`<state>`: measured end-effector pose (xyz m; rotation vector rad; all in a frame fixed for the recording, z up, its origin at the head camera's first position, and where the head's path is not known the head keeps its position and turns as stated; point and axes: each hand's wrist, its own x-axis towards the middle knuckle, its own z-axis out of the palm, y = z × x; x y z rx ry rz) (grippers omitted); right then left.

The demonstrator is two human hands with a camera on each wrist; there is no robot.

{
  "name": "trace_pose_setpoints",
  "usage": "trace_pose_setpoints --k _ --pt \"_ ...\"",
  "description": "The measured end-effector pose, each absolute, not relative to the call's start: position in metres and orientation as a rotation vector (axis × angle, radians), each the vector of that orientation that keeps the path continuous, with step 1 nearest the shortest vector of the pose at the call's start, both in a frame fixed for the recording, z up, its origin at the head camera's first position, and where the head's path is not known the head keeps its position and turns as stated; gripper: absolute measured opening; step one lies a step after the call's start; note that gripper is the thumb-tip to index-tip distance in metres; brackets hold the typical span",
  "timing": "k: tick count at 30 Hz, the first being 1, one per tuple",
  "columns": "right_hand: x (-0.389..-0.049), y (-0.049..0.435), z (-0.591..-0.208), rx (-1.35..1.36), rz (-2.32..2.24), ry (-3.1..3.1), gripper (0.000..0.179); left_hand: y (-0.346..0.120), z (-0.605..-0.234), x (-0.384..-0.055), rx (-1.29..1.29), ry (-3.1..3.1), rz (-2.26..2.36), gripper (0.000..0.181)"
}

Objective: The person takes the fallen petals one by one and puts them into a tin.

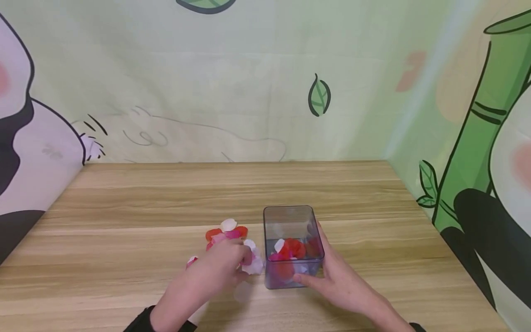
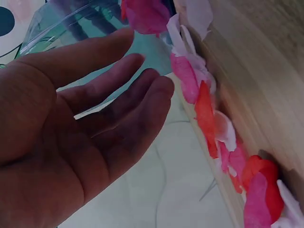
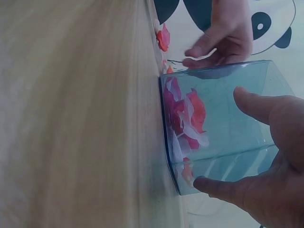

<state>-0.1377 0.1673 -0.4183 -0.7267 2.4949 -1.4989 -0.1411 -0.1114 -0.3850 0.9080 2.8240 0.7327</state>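
Observation:
A clear bluish plastic box stands upright on the table, with red, pink and white artificial petals at its bottom. My right hand grips the box's right side, thumb on the near wall. To the box's left, my left hand hovers over a loose cluster of similar petals and hides part of it. In the left wrist view, the fingers of this hand are loosely bent with nothing between them, beside a row of petals. The right wrist view shows petals through the box wall.
The wood-grain table reaches back to a light green printed backdrop. A stray petal lies left of the cluster, and a pale one lies close to the near side of the left hand.

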Motion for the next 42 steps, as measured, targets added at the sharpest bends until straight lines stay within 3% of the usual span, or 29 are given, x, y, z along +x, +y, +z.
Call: trace_pose_setpoints --k 11,42 --pt "-0.137 0.167 -0.417 -0.697 -1.509 2.465 0.117 -0.107 -0.392 -0.139 0.725 2.633 0.613 0.018" --pt "-0.137 0.167 -0.416 -0.677 -1.494 2.474 0.117 -0.112 -0.394 -0.144 0.877 2.69 0.742 0.02"
